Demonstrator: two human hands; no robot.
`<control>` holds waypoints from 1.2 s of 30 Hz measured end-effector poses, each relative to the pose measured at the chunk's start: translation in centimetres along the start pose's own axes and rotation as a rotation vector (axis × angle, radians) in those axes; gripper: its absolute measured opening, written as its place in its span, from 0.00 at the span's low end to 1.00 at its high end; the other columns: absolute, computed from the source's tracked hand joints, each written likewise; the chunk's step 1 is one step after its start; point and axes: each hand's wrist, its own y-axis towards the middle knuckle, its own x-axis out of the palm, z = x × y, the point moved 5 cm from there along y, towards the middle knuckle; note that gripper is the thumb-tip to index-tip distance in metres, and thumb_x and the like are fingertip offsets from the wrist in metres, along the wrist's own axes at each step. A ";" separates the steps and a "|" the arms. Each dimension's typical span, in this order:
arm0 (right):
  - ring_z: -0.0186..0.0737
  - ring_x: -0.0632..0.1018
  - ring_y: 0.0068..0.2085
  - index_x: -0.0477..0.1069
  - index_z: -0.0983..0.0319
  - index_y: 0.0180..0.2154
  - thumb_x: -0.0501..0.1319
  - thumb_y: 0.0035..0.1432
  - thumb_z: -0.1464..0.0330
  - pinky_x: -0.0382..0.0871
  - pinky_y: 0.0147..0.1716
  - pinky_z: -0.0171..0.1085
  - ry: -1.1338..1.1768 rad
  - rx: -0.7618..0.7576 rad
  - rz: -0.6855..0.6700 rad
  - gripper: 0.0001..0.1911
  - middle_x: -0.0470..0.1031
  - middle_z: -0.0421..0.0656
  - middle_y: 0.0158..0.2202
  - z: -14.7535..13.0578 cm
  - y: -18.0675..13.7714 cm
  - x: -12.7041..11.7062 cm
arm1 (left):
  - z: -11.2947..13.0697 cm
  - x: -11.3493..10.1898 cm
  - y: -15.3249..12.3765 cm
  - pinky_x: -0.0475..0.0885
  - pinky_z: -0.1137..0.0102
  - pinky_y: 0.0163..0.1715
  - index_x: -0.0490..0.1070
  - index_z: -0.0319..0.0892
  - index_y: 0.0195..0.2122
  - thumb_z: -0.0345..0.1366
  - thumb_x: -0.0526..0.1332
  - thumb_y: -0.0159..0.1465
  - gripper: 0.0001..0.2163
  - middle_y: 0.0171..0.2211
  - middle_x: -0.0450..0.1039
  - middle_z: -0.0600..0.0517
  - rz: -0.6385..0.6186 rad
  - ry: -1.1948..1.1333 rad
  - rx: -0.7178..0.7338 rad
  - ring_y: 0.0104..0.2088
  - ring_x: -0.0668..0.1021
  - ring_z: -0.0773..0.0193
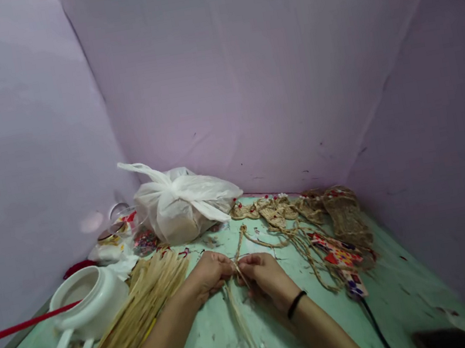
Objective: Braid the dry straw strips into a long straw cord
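My left hand [213, 273] and my right hand [265, 274] meet at the middle of the table, fingertips pinched close together. Between them they hold a thin braided fibre cord [239, 245]; its far end lies looped on the table beyond my fingers. Loose pale fibre strands [240, 321] trail from the cord toward me, below my hands. The exact crossing of the strands is hidden by my fingertips. A black band [296, 303] circles my right wrist. Left of my left forearm lies a bundle of dried fibre strips [146, 298].
A white ceramic pot [103, 305] with a red stick [30, 324] stands at left. Behind are a tied white plastic bag [181, 200] and braided rope pieces [277, 213]. At right lie a twine roll [346, 214] and a colourful patterned object [342, 259] with a black cable [376, 325].
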 end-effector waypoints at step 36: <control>0.23 0.55 0.11 0.65 0.66 0.16 0.55 0.36 0.72 0.43 0.11 0.28 0.047 -0.029 0.138 0.03 0.59 0.34 0.09 -0.3 -0.5 -0.8 | 0.1 0.4 0.3 0.42 0.77 0.09 0.63 0.39 0.17 0.35 0.58 0.44 0.06 0.08 0.53 0.61 -0.083 0.049 -0.019 0.07 0.53 0.77</control>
